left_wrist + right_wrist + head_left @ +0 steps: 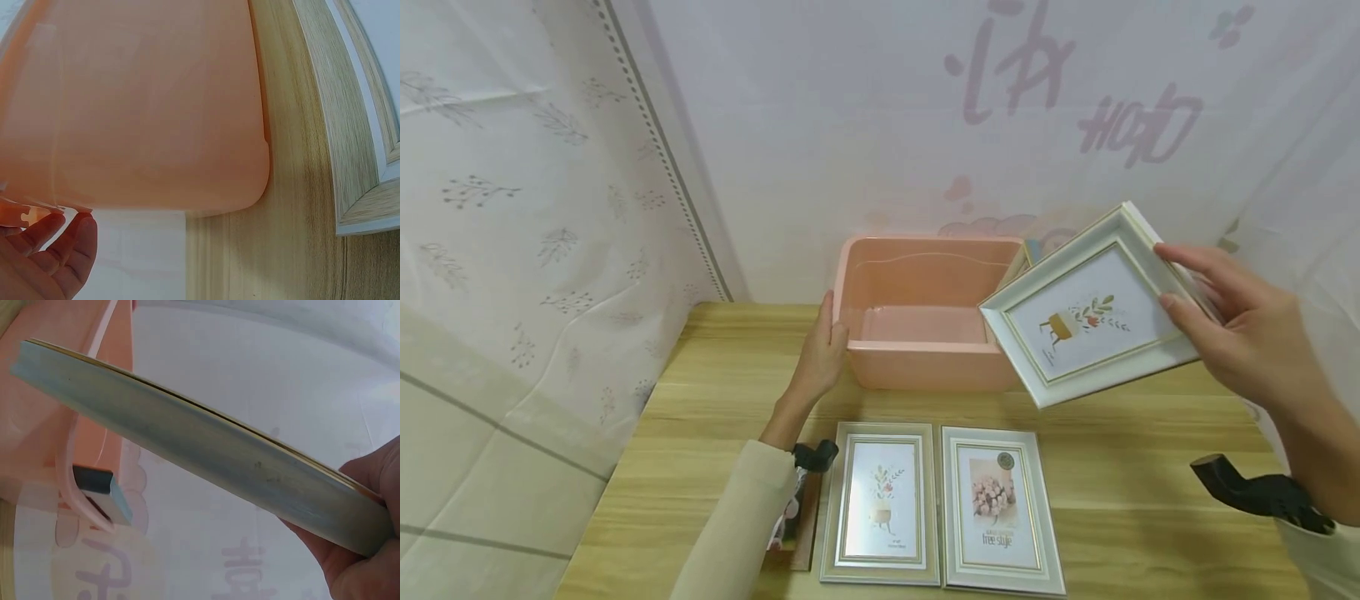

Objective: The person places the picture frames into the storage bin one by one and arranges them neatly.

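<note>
My left hand (pixel 820 354) grips the left rim of a pink plastic bin (pixel 932 367); the left wrist view shows its fingers (pixel 81 250) at the bin's edge. My right hand (pixel 1247 325) pinches a white picture frame (pixel 1090 325) by its right side, thumb on the front. It is tilted, with its lower left corner overlapping the bin's right end in the head view. Another frame (pixel 1017 265) stands inside the bin at the right, mostly hidden by the held one. Edge-on, the held frame (pixel 206 437) crosses the right wrist view.
Two picture frames lie face up in front of the bin: a champagne one (pixel 829 508) and a white one (pixel 1051 508). A third, brown frame (pixel 806 533) is partly under my left sleeve. The wooden table (pixel 722 375) meets a printed cloth (pixel 820 125) behind.
</note>
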Demonstrator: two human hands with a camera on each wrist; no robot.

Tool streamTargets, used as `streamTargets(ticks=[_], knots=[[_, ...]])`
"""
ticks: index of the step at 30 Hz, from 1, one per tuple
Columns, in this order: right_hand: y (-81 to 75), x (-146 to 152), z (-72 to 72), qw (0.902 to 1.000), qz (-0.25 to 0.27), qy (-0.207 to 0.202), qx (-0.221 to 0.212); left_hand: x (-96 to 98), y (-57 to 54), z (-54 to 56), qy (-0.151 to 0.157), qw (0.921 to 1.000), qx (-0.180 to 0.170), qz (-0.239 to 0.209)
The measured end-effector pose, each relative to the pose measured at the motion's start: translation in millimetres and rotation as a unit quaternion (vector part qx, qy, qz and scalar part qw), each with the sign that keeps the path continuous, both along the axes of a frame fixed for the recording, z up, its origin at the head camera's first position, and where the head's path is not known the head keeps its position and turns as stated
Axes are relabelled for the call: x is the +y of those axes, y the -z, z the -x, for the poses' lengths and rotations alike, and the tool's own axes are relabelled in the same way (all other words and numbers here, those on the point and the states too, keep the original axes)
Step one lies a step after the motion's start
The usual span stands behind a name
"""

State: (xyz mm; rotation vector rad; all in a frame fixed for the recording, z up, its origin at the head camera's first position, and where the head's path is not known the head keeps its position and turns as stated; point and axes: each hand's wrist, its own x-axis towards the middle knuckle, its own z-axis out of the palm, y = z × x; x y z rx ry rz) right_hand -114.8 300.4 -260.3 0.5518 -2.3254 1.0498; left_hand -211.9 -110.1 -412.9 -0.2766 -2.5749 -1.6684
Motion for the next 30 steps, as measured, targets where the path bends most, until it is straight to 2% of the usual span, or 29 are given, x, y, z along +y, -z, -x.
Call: streamTargets(ticks=[3,8,14,22,30], knots=[[-3.0,-9,4.0,0.9997,0.006,0.026,0.001,-0.2,0.2,-0.2,-0.001,1.0,-0.001,0.005],[-10.4,-22,11.5,0.9974,-0.017,0.066,0.023,-0.7,1.0,0.0,0.001,1.0,0.002,0.004],[-15.9,-34,21.5,0.9948,-0.021,0.094,0.033,-0.1,1.4,-0.9,0.0,1.0,0.005,0.0],[-21.8,-46,37.1,0.9932,0.007,0.116,0.001,0.1,2.6,-0.7,0.003,0.9999,0.009,0.006],[-29.8,-57,52.9,0.9902,0.009,0.132,-0.042,0.7,3.4,-0.3,0.004,0.9999,0.011,-0.002]])
